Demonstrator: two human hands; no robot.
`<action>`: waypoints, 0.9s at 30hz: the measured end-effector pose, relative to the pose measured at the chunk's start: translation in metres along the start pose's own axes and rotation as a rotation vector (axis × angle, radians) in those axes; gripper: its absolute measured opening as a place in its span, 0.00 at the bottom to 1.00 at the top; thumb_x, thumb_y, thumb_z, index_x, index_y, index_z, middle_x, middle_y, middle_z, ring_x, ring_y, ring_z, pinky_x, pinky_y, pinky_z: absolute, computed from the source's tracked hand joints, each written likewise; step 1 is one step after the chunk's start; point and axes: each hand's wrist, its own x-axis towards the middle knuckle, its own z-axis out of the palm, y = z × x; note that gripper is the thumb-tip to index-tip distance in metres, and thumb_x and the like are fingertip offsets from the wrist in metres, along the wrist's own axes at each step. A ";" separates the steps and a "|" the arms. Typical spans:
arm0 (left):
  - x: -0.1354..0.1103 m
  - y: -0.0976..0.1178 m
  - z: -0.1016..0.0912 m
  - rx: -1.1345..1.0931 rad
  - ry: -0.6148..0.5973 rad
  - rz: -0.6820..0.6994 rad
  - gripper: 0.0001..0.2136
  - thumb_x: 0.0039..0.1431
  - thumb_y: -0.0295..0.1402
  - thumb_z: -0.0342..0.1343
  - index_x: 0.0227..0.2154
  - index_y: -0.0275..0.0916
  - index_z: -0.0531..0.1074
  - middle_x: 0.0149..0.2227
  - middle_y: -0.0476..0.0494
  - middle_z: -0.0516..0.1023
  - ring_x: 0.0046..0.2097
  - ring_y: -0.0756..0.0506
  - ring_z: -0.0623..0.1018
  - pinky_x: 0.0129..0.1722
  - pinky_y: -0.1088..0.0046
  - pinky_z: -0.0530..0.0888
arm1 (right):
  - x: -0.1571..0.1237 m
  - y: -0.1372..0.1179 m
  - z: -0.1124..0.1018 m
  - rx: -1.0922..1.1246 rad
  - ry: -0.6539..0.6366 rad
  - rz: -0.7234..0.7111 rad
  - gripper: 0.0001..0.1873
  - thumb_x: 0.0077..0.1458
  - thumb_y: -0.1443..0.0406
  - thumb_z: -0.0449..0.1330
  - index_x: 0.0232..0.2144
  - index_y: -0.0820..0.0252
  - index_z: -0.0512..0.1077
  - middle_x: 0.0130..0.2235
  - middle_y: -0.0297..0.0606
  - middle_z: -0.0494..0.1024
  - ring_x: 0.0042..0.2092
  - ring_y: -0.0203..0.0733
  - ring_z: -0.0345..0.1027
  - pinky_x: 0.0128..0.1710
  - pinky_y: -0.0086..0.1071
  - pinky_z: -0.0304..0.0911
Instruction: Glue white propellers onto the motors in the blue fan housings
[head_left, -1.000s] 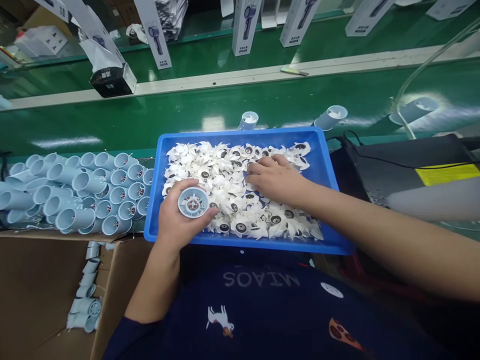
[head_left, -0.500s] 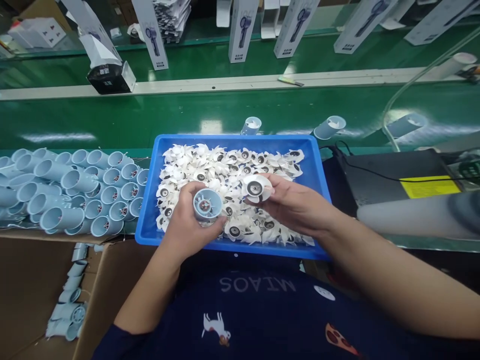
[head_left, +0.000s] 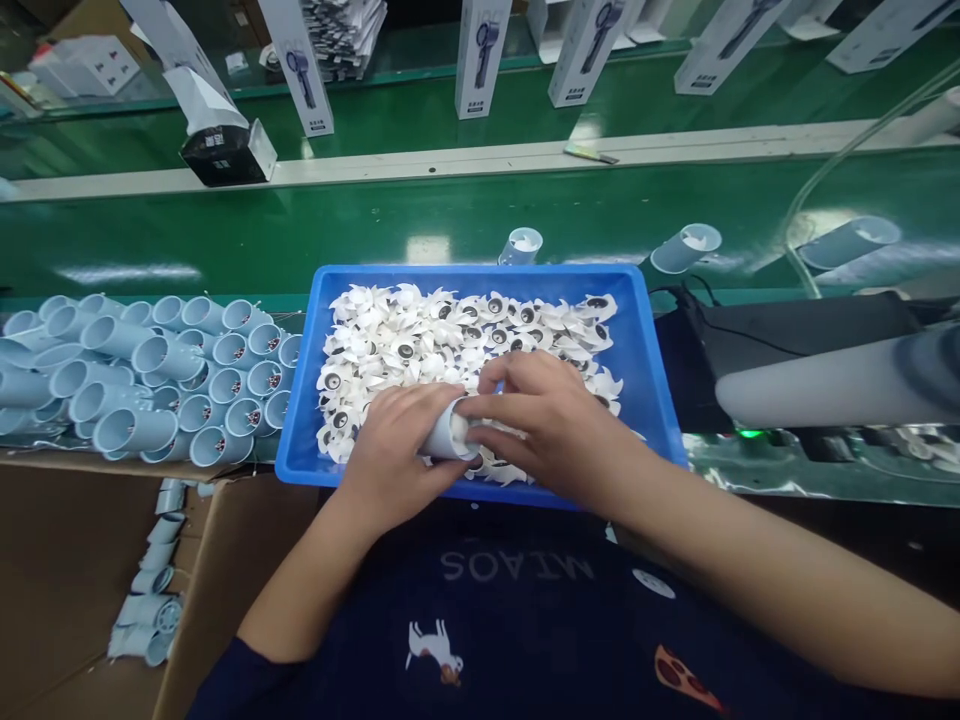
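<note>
Over the tray, my left hand [head_left: 397, 450] is wrapped round a light blue plastic tube [head_left: 441, 437], its mouth tilted to the right. My right hand [head_left: 551, 420] has its fingertips at that mouth, closed on a white fan impeller [head_left: 460, 428] that sits partly inside the tube. The fingers cover most of the impeller. Beneath both hands lies a blue tray [head_left: 646, 400] holding a heap of white fan impellers [head_left: 405, 325], several with dark round hubs showing.
Many light blue tubes [head_left: 161, 355] are stacked at left, above a cardboard box [head_left: 225, 570] with more tubes inside. Several tubes stand on the green conveyor [head_left: 360, 225] behind the tray. A grey cylinder [head_left: 832, 385] juts in at right. Printed boxes [head_left: 484, 60] line the back.
My right hand has moved left and brought the impeller into the tube's mouth. My left hand has turned the tube so its mouth faces right.
</note>
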 end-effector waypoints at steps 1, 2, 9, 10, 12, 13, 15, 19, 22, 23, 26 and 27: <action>-0.001 0.001 0.001 0.006 0.039 0.018 0.22 0.56 0.35 0.65 0.53 0.43 0.69 0.51 0.41 0.80 0.52 0.39 0.79 0.55 0.59 0.73 | 0.002 -0.004 0.000 -0.113 0.011 -0.039 0.08 0.58 0.68 0.66 0.40 0.51 0.78 0.43 0.39 0.72 0.44 0.45 0.63 0.45 0.42 0.53; -0.002 0.003 0.002 0.008 0.078 0.034 0.22 0.57 0.34 0.65 0.53 0.43 0.69 0.50 0.41 0.80 0.52 0.39 0.79 0.55 0.59 0.73 | 0.004 -0.007 0.001 -0.167 0.011 -0.051 0.08 0.57 0.69 0.67 0.38 0.51 0.79 0.43 0.39 0.71 0.44 0.46 0.62 0.45 0.42 0.51; -0.002 0.006 0.010 -0.057 0.207 0.103 0.22 0.57 0.30 0.63 0.54 0.42 0.68 0.48 0.41 0.81 0.50 0.41 0.80 0.54 0.61 0.74 | 0.012 -0.018 0.003 -0.096 -0.024 -0.006 0.05 0.53 0.70 0.70 0.31 0.55 0.79 0.40 0.36 0.70 0.43 0.43 0.63 0.43 0.38 0.47; -0.002 0.005 0.011 -0.062 0.220 0.095 0.22 0.57 0.31 0.63 0.55 0.43 0.68 0.49 0.41 0.81 0.51 0.41 0.80 0.54 0.61 0.74 | 0.011 -0.018 0.002 -0.119 0.007 -0.008 0.04 0.54 0.68 0.70 0.32 0.54 0.79 0.40 0.36 0.70 0.42 0.43 0.62 0.42 0.39 0.46; -0.002 0.002 0.012 -0.062 0.213 0.065 0.22 0.59 0.34 0.62 0.55 0.44 0.68 0.50 0.42 0.81 0.53 0.41 0.79 0.55 0.60 0.74 | 0.006 -0.017 0.001 -0.182 0.119 -0.060 0.02 0.58 0.65 0.67 0.32 0.52 0.79 0.41 0.38 0.70 0.43 0.45 0.62 0.43 0.40 0.46; -0.002 0.000 0.011 -0.057 0.201 0.040 0.22 0.59 0.36 0.62 0.56 0.45 0.68 0.51 0.42 0.80 0.53 0.40 0.79 0.55 0.59 0.74 | 0.003 -0.016 0.000 -0.220 0.185 -0.109 0.04 0.60 0.62 0.66 0.32 0.53 0.79 0.43 0.39 0.70 0.44 0.47 0.62 0.44 0.41 0.47; -0.001 -0.002 0.010 -0.041 0.183 -0.009 0.23 0.59 0.41 0.63 0.56 0.46 0.68 0.52 0.42 0.80 0.54 0.39 0.79 0.56 0.57 0.74 | -0.004 -0.013 -0.003 -0.307 0.254 -0.218 0.13 0.64 0.53 0.60 0.38 0.53 0.80 0.47 0.43 0.70 0.48 0.51 0.61 0.47 0.45 0.49; 0.005 -0.003 0.004 -0.024 0.128 0.054 0.28 0.56 0.45 0.65 0.58 0.47 0.67 0.53 0.41 0.79 0.54 0.38 0.78 0.57 0.55 0.72 | -0.013 -0.007 -0.008 -0.375 0.191 -0.294 0.23 0.67 0.47 0.52 0.46 0.55 0.77 0.52 0.47 0.69 0.51 0.55 0.60 0.49 0.49 0.51; 0.011 -0.002 0.002 -0.028 0.088 0.117 0.28 0.56 0.45 0.66 0.58 0.46 0.67 0.53 0.41 0.80 0.54 0.39 0.77 0.57 0.56 0.72 | -0.018 -0.005 -0.010 -0.352 0.204 -0.293 0.25 0.69 0.48 0.47 0.46 0.56 0.76 0.51 0.45 0.71 0.51 0.54 0.60 0.50 0.50 0.51; 0.013 -0.002 0.002 -0.024 0.087 0.117 0.28 0.56 0.45 0.66 0.58 0.46 0.67 0.52 0.41 0.79 0.54 0.39 0.77 0.56 0.56 0.72 | -0.019 -0.005 -0.010 -0.360 0.220 -0.298 0.25 0.69 0.48 0.46 0.46 0.57 0.76 0.51 0.45 0.72 0.50 0.54 0.60 0.50 0.49 0.50; 0.017 -0.001 0.001 0.013 0.083 0.109 0.27 0.56 0.46 0.65 0.57 0.46 0.68 0.52 0.40 0.79 0.54 0.39 0.76 0.56 0.56 0.71 | -0.021 -0.005 -0.010 -0.349 0.316 -0.309 0.21 0.70 0.53 0.47 0.41 0.57 0.75 0.46 0.43 0.73 0.48 0.52 0.61 0.47 0.47 0.50; 0.018 0.000 0.002 0.022 0.080 0.109 0.27 0.56 0.46 0.65 0.57 0.46 0.68 0.52 0.40 0.79 0.54 0.39 0.76 0.56 0.56 0.71 | -0.022 -0.005 -0.009 -0.336 0.326 -0.314 0.22 0.70 0.52 0.46 0.42 0.57 0.75 0.47 0.44 0.73 0.48 0.52 0.61 0.47 0.48 0.50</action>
